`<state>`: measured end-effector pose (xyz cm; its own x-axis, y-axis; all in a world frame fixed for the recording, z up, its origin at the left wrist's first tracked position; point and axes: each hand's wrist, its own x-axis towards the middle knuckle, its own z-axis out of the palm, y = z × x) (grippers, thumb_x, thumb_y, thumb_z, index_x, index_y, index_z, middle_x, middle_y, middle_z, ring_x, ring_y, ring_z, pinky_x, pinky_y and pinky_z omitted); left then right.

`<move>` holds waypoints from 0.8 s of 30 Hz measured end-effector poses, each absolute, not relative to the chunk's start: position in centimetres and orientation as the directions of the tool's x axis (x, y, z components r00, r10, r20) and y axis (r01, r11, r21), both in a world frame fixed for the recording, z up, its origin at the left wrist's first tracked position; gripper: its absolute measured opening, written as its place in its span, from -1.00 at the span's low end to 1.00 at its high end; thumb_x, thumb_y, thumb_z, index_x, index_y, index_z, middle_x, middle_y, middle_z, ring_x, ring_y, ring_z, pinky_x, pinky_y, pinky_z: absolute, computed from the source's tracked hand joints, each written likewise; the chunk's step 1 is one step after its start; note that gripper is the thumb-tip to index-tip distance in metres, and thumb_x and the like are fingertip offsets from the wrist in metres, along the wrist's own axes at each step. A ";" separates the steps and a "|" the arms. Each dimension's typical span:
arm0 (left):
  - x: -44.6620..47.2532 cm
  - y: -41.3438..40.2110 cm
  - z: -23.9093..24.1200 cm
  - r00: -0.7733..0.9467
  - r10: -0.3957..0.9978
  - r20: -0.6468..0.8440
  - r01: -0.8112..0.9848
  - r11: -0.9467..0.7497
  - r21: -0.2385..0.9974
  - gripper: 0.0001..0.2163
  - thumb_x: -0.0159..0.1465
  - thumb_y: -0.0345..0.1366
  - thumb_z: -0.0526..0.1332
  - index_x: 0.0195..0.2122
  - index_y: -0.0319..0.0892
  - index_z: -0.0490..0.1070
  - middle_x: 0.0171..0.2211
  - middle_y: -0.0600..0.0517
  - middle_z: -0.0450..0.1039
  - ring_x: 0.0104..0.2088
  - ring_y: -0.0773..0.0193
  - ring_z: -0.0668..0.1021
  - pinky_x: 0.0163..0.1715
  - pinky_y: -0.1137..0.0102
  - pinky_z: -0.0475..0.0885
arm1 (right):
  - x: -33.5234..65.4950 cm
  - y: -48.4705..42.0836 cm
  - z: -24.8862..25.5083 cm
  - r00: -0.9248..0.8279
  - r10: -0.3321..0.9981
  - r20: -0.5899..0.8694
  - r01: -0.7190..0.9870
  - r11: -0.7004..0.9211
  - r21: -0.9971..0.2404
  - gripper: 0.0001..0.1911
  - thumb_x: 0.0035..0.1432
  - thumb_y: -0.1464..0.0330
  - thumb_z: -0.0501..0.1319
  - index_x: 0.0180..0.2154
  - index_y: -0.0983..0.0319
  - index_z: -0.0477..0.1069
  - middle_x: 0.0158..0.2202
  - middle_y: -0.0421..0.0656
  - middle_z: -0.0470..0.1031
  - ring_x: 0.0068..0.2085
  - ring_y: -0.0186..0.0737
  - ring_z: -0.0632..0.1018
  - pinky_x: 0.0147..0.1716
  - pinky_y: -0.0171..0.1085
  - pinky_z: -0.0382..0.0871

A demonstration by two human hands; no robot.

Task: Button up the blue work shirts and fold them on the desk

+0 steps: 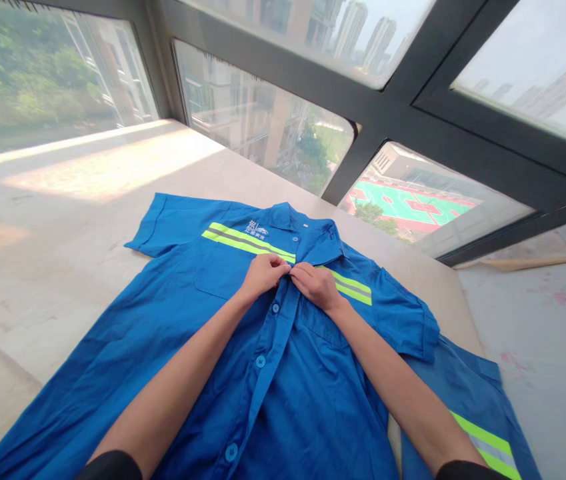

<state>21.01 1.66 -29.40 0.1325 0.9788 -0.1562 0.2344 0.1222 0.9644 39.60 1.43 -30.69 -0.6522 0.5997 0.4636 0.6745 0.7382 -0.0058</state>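
Both your hands meet at the chest of a blue short-sleeved fabric work shirt (163, 333) with yellow-and-grey bands (235, 240).
Your left hand (263, 273) and right hand (319, 287) each pinch cloth at its front opening; the fingertips hide whether a button sits between them. The shirt lies front-up on a broad pale window ledge (53, 267), probably spread so the opening is within reach, and the two-sided pinch seems to steady the cloth. Its collar (330, 247) points away from you, towards the windows (263, 113); its long axis follows the round blue buttons (261, 361), leaning rightward at the collar. A second blue garment (463, 377) lies partly under the right-hand sleeve (407, 317).
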 end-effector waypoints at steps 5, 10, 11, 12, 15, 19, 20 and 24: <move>20.6 1.8 -28.7 0.158 0.944 -0.289 0.220 0.251 0.943 -0.90 0.13 -0.31 0.27 -0.45 -0.25 0.49 -0.67 0.13 0.36 -0.70 0.43 0.38 -0.71 0.54 0.28 | 39.4 1.6 -30.4 -0.670 0.480 0.566 0.633 0.768 0.099 -0.79 0.34 0.42 0.10 -0.30 0.22 0.48 -0.30 -0.15 0.59 -0.36 -0.36 0.54 -0.44 -0.37 0.26; 20.8 1.6 -29.1 0.116 0.966 -0.230 0.227 0.200 0.953 -0.86 0.12 -0.27 0.27 -0.44 -0.24 0.51 -0.62 0.10 0.41 -0.67 0.41 0.41 -0.71 0.53 0.29 | 39.5 1.6 -30.4 -0.664 0.448 0.599 0.607 0.791 0.082 -0.84 0.33 0.43 0.13 -0.28 0.21 0.48 -0.29 -0.14 0.61 -0.35 -0.34 0.57 -0.40 -0.36 0.31; 20.8 1.5 -29.2 0.108 0.973 -0.202 0.217 0.175 0.960 -0.85 0.12 -0.25 0.26 -0.44 -0.24 0.51 -0.60 0.10 0.42 -0.66 0.40 0.43 -0.70 0.53 0.30 | 39.6 1.6 -30.4 -0.660 0.451 0.600 0.605 0.793 0.070 -0.84 0.33 0.43 0.13 -0.26 0.21 0.48 -0.29 -0.13 0.61 -0.34 -0.33 0.57 -0.39 -0.36 0.32; 20.9 1.4 -29.3 0.101 0.979 -0.179 0.210 0.155 0.965 -0.84 0.12 -0.24 0.25 -0.43 -0.24 0.52 -0.59 0.10 0.43 -0.65 0.40 0.43 -0.69 0.52 0.31 | 39.6 1.6 -30.4 -0.655 0.457 0.602 0.606 0.793 0.057 -0.84 0.33 0.43 0.13 -0.25 0.21 0.48 -0.28 -0.13 0.61 -0.33 -0.33 0.57 -0.38 -0.36 0.34; 21.0 1.1 -29.3 0.091 0.986 -0.140 0.231 0.115 0.966 -0.81 0.12 -0.21 0.24 -0.42 -0.23 0.54 -0.60 0.10 0.44 -0.63 0.38 0.44 -0.65 0.51 0.32 | 39.7 1.5 -30.5 -0.632 0.471 0.616 0.613 0.790 0.026 -0.83 0.34 0.42 0.12 -0.23 0.20 0.49 -0.27 -0.11 0.61 -0.33 -0.32 0.58 -0.37 -0.36 0.36; 20.8 0.9 -29.0 0.095 0.991 -0.096 0.284 0.065 0.957 -0.80 0.13 -0.22 0.23 -0.41 -0.23 0.58 -0.61 0.09 0.47 -0.60 0.38 0.44 -0.57 0.51 0.33 | 39.9 1.3 -30.6 -0.606 0.489 0.627 0.611 0.791 -0.027 -0.83 0.34 0.43 0.12 -0.20 0.19 0.50 -0.24 -0.10 0.62 -0.31 -0.30 0.60 -0.37 -0.36 0.39; 20.7 0.9 -29.0 0.104 0.991 -0.090 0.276 0.058 0.959 -0.80 0.13 -0.22 0.23 -0.39 -0.23 0.59 -0.61 0.09 0.48 -0.60 0.38 0.44 -0.57 0.51 0.33 | 39.9 1.2 -30.6 -0.603 0.495 0.626 0.609 0.792 -0.039 -0.82 0.34 0.43 0.12 -0.19 0.19 0.50 -0.23 -0.10 0.62 -0.29 -0.30 0.61 -0.36 -0.36 0.40; 20.3 1.0 -29.3 0.189 0.976 -0.110 0.245 0.061 0.968 -0.75 0.14 -0.19 0.23 -0.34 -0.25 0.62 -0.61 0.08 0.48 -0.60 0.35 0.45 -0.58 0.50 0.32 | 40.0 1.3 -30.9 -0.591 0.497 0.635 0.583 0.808 -0.090 -0.83 0.34 0.43 0.12 -0.15 0.19 0.49 -0.17 -0.08 0.63 -0.21 -0.27 0.64 -0.31 -0.36 0.46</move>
